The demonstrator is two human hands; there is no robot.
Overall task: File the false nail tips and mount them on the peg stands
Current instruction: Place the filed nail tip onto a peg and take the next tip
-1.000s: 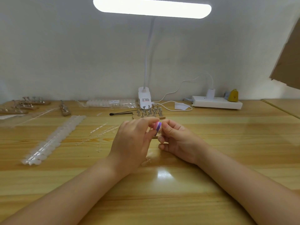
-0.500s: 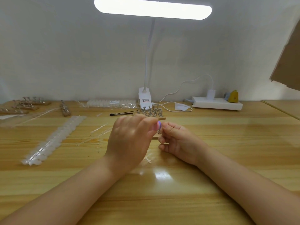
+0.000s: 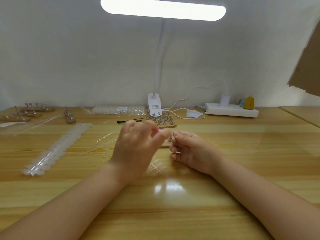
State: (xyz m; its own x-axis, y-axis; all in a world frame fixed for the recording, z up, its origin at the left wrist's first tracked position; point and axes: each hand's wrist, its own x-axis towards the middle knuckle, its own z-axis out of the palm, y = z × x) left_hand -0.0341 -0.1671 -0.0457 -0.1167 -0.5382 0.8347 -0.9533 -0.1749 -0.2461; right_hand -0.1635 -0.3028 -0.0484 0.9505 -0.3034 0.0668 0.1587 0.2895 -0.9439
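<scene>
Two hands at work above the table (image 3: 173, 196), close together, near its middle. Left hand (image 3: 136, 149) blurred by motion, fingers curled, thumb and forefinger pinching a small pink-purple file (image 3: 160, 130) of which only a sliver shows. Right hand (image 3: 188, 149) with fingers curled inward, fingertips meeting as if pinching a clear nail tip; tip itself too small and transparent to confirm. Likely step, judging from the pose: filing the tip's edge before mounting. For good results: keep the right wrist planted on the table for support, hold the tip firmly near its base, draw the file in short light strokes along the edge, avoid bending the thin plastic, check for an even edge before seating. Single peg (image 3: 170, 139) on a wooden base just beside the right fingertips, between the two hands, ready to receive the tip. Block of metal peg stands (image 3: 161, 118) just beyond the hands, toward the lamp base (image 3: 154, 108); pegs there too small to judge as bare or loaded. Long strip of unfiled nail tips (image 3: 57, 149) well to the left of the left hand, out of immediate reach. Emptied sprue sticks (image 3: 105, 136) scattered between that strip and the left hand, more under it. Black-tipped tool (image 3: 129, 121) beyond the left hand, untouched.
</scene>
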